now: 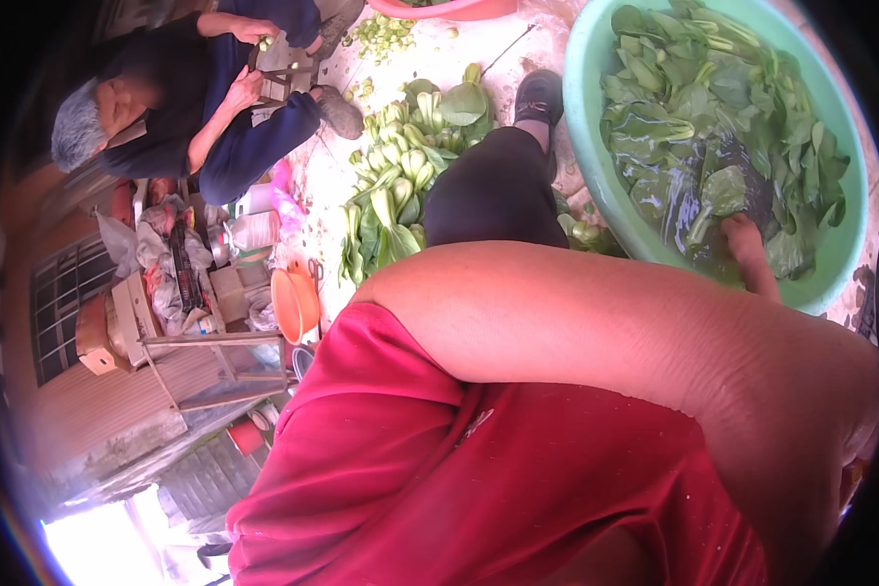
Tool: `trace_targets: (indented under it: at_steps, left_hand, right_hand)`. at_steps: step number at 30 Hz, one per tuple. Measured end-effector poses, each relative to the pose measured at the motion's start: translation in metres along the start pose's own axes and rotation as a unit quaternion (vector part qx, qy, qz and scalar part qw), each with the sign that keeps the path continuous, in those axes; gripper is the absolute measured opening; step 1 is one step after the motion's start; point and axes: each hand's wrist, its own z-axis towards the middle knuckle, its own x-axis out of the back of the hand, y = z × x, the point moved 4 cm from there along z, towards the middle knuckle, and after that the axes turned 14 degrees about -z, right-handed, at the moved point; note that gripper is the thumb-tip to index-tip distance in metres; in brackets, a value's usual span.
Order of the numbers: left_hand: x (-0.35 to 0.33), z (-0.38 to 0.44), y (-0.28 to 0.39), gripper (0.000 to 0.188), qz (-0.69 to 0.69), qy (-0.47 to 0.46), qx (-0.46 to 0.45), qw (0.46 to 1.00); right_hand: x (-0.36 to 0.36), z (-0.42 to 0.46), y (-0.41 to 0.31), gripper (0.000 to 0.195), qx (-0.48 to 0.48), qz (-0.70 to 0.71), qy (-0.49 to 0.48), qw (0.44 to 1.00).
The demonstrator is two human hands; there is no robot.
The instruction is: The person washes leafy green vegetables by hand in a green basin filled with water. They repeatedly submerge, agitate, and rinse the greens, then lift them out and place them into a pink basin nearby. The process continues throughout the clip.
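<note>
My right hand (pixel 743 236) reaches into a pale green plastic tub (pixel 592 110) at the upper right. Its fingers are closed at the edge of one wet leafy green (pixel 723 192), whose pale stem points down and left. Around it, water and many loose bok choy leaves (pixel 659 80) fill the tub. My bare left arm (pixel 557 315) crosses in front of my red shirt and covers most of the right forearm. The left hand is out of view. Beside my dark trouser leg lies a pile of bok choy (pixel 403 161) on the floor.
A co-worker (pixel 168 95) sits at the upper left, both hands at a small green piece. Trimmed bits (pixel 384 36) lie on the pale floor near a pink basin (pixel 447 7). Left are an orange basin (pixel 293 304), scissors (pixel 316 271), bottles, cardboard boxes and a wooden frame (pixel 212 340).
</note>
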Motion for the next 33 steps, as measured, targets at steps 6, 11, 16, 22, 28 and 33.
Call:
trace_targets:
  at_steps: [6, 11, 16, 22, 28, 33]
  left_hand:
    - [0.007, 0.008, -0.005, 0.023, -0.003, 0.004, -0.010, 1.000]
    - [0.010, -0.001, 0.001, 0.022, -0.005, 0.015, 0.004, 1.000]
    - [0.018, -0.008, 0.004, 0.022, -0.004, 0.028, -0.006, 1.000]
    - [0.020, -0.006, 0.004, 0.022, -0.007, 0.020, 0.004, 1.000]
    - [0.022, -0.016, 0.013, 0.021, 0.006, 0.036, 0.022, 0.999]
    - [0.024, -0.021, 0.015, 0.021, 0.008, 0.044, 0.028, 0.999]
  right_hand:
    - [0.001, -0.023, -0.035, 0.041, -0.054, 0.036, -0.087, 0.994]
    - [-0.040, 0.016, 0.000, 0.040, 0.009, -0.038, -0.065, 0.997]
    - [-0.031, -0.012, -0.029, 0.032, -0.062, 0.129, -0.132, 0.981]
    - [-0.058, 0.004, -0.035, 0.026, -0.040, 0.239, -0.088, 0.966]
    - [-0.055, -0.005, -0.043, 0.023, -0.070, 0.182, -0.044, 0.980]
    - [-0.044, 0.021, -0.008, 0.021, -0.079, 0.391, -0.059, 0.915]
